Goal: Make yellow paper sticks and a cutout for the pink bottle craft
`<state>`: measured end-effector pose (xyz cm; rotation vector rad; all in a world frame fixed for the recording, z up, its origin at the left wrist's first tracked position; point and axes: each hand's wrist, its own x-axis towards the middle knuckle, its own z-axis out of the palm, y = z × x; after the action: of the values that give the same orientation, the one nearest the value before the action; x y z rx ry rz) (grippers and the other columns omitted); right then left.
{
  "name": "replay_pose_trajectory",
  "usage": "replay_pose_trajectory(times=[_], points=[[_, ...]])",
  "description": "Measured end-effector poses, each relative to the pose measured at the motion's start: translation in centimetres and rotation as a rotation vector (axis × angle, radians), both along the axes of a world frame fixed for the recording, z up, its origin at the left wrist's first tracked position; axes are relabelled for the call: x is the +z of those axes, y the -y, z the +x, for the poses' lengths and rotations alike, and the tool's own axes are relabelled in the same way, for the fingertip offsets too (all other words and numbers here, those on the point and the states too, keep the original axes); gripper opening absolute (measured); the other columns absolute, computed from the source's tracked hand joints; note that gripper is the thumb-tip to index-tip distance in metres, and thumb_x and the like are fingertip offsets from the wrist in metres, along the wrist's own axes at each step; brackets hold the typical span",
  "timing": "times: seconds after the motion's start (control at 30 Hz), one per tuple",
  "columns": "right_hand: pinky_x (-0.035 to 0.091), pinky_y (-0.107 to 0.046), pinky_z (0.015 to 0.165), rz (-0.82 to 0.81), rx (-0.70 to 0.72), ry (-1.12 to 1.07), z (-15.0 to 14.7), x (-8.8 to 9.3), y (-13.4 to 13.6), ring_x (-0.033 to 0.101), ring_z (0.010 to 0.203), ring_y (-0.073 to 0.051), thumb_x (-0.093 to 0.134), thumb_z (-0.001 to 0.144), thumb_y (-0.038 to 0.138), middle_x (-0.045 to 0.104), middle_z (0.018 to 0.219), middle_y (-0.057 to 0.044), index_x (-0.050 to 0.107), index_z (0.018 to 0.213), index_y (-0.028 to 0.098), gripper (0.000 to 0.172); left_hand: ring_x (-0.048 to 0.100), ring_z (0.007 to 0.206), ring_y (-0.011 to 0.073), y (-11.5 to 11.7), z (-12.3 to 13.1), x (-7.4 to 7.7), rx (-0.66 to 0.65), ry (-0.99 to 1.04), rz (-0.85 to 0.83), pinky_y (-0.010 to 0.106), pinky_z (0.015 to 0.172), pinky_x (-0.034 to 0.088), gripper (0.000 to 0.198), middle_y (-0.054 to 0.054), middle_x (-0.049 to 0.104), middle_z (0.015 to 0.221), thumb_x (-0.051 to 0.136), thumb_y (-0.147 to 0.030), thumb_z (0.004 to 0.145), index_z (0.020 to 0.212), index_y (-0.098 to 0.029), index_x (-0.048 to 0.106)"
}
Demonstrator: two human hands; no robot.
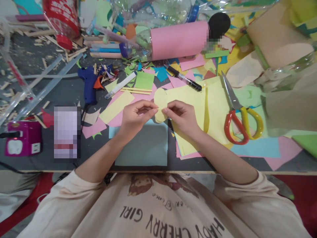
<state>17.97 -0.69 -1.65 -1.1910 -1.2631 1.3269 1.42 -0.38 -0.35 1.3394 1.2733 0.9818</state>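
Note:
Between my hands is a small pale yellow paper cutout [160, 97] with a rounded upper end. My left hand [140, 114] pinches its left edge between thumb and fingertips. On the opposite edge, my right hand [179, 114] has the same kind of pinch. Just below lies a grey-blue paper sheet [143, 145]. Larger yellow sheets [193, 99] spread out under and beyond my right hand. A pale yellow paper strip [116, 107] rests to the left of my left hand.
Scissors with red and yellow handles [237, 115] lie at right. Behind are a black marker [184, 78] and a pink-wrapped bottle [179, 40]. A blue glue gun [88, 82], a blurred-out rectangle [65, 132] and a purple box [24, 137] are at left. Paper scraps surround them.

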Motion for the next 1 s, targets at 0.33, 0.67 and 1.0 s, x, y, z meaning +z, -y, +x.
replay_pose_trajectory(times=[0.33,0.67,1.0], points=[[0.041,-0.024,0.053,0.022,-0.014,-0.053,0.02,0.08,-0.03,0.046,0.054,-0.008,0.074,0.072,0.046,0.053,0.058,0.005,0.059,0.064,0.019,0.031,0.067,0.067,0.0124,0.08,0.15,0.10,-0.013,0.017,-0.019,0.022,0.061,0.054,0.021,-0.001,0.067,0.072,0.075,-0.034,0.070,0.078,-0.018,0.065],[0.041,-0.025,0.055,0.007,0.003,-0.018,0.05,-0.03,-0.02,0.047,0.057,-0.009,0.072,0.074,0.038,0.053,0.061,0.004,0.058,0.066,0.019,0.025,0.066,0.063,0.0116,-0.04,0.08,0.45,-0.006,0.043,-0.067,0.021,0.059,0.053,0.019,-0.002,0.066,0.066,0.074,-0.031,0.068,0.077,-0.017,0.064],[0.040,-0.024,0.054,0.000,0.006,-0.071,0.10,0.20,0.06,0.049,0.055,-0.008,0.073,0.072,0.027,0.056,0.060,0.004,0.059,0.063,0.018,0.018,0.064,0.065,0.0117,-0.06,0.10,0.70,0.001,0.058,-0.083,0.022,0.062,0.052,0.013,0.000,0.069,0.071,0.071,-0.028,0.068,0.073,-0.016,0.067]])
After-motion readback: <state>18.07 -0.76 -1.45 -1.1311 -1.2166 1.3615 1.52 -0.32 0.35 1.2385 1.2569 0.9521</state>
